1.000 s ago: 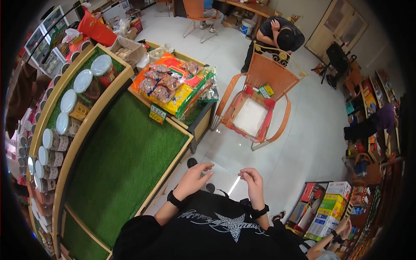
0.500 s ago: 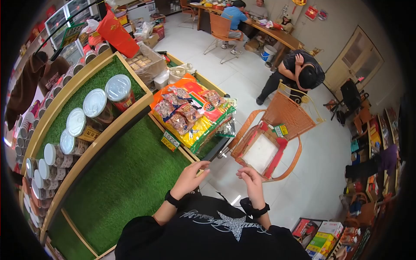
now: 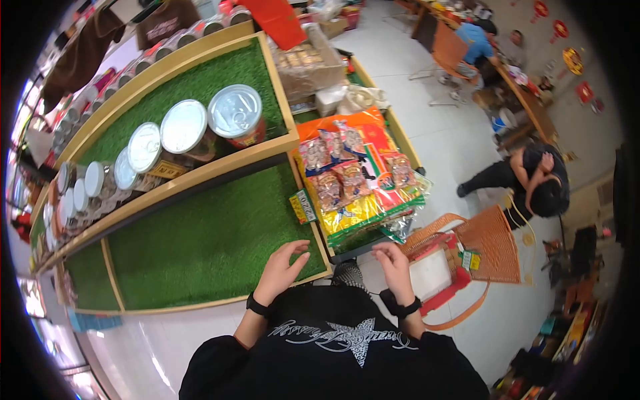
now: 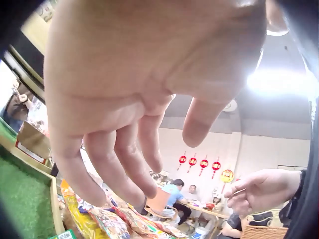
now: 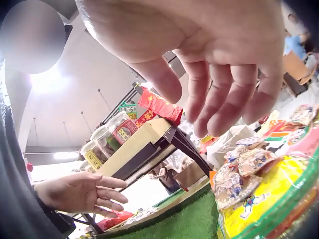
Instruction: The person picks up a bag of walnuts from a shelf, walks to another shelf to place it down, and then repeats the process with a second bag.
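My left hand [image 3: 280, 273] is held out in front of my body with its fingers loosely bent and nothing in it. In the head view it overlaps the front of a display bin lined with green turf [image 3: 200, 240]. My right hand [image 3: 397, 272] hangs in the air too, relaxed, with nothing between the fingers. Ahead of it lie large yellow and orange bags [image 3: 350, 217] with several small snack packets [image 3: 351, 179] on top. A green price tag [image 3: 303, 207] stands at the bin's left edge, beside the bags.
Lidded jars [image 3: 235, 113] line the raised shelf at the left. A woven chair [image 3: 490, 243] holding a red-rimmed box [image 3: 430, 277] stands to the right. Behind it a person [image 3: 533, 177] sits bent over. An open carton [image 3: 310, 63] lies beyond the bags.
My view has swung right, and the turf bin and bags have come closer in front of me. Both hands keep the same loose pose and have taken hold of nothing.
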`<action>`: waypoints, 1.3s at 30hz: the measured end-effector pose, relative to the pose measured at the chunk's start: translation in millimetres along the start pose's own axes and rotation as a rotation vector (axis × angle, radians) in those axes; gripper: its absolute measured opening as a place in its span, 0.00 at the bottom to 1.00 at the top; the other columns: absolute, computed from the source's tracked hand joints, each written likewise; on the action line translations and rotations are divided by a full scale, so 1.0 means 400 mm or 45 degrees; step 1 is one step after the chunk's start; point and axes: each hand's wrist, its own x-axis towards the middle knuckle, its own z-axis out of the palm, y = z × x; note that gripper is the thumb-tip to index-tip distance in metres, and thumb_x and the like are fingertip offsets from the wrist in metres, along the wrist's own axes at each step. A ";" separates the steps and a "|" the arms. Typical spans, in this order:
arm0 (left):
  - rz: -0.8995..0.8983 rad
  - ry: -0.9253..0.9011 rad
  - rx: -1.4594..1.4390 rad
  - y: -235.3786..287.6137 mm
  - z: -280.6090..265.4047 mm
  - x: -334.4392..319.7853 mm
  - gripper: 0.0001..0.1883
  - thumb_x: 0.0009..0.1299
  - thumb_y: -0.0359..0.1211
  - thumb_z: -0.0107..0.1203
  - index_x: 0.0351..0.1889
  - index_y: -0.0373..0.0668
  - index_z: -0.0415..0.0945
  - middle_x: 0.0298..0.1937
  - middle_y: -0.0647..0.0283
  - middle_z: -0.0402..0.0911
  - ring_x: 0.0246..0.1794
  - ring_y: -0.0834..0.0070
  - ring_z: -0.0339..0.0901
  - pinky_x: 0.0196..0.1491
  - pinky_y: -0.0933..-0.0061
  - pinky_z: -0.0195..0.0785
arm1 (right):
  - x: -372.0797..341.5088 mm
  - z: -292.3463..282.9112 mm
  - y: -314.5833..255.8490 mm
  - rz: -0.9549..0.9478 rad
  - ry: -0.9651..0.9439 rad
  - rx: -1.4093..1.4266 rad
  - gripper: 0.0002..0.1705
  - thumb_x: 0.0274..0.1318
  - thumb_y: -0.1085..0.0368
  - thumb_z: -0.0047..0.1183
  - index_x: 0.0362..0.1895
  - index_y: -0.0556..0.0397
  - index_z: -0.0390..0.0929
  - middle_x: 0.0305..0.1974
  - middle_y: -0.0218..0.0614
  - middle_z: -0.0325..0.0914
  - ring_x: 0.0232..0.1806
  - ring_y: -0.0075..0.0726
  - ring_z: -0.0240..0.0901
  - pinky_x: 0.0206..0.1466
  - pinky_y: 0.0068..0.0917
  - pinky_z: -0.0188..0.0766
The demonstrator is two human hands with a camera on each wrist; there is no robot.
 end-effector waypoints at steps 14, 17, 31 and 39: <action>-0.049 0.142 -0.271 0.100 0.165 0.300 0.15 0.66 0.33 0.50 0.49 0.37 0.71 0.46 0.56 0.76 0.45 0.69 0.75 0.49 0.72 0.66 | 0.485 -0.100 0.029 -0.197 -0.466 -0.202 0.16 0.53 0.67 0.50 0.47 0.57 0.69 0.40 0.38 0.74 0.39 0.30 0.71 0.41 0.26 0.67; 0.068 0.203 -0.334 0.012 0.212 0.444 0.16 0.67 0.34 0.50 0.51 0.38 0.71 0.47 0.59 0.73 0.45 0.72 0.72 0.47 0.74 0.66 | 0.582 -0.105 0.106 -0.087 -0.446 -0.274 0.22 0.51 0.64 0.53 0.50 0.58 0.67 0.42 0.44 0.73 0.42 0.35 0.71 0.45 0.28 0.67; -0.202 0.424 -0.274 -0.128 0.309 0.767 0.22 0.61 0.35 0.52 0.48 0.27 0.69 0.49 0.48 0.69 0.48 0.59 0.69 0.51 0.69 0.62 | 0.767 -0.064 0.175 0.449 -0.581 0.464 0.36 0.54 0.56 0.49 0.64 0.56 0.54 0.63 0.38 0.56 0.58 0.34 0.60 0.56 0.30 0.57; 0.084 0.407 -0.222 0.001 0.295 0.645 0.22 0.64 0.34 0.52 0.53 0.30 0.67 0.54 0.53 0.66 0.55 0.66 0.66 0.54 0.71 0.62 | 0.712 -0.103 0.178 0.741 -0.599 0.889 0.22 0.59 0.57 0.43 0.54 0.56 0.65 0.40 0.35 0.72 0.41 0.33 0.71 0.42 0.27 0.65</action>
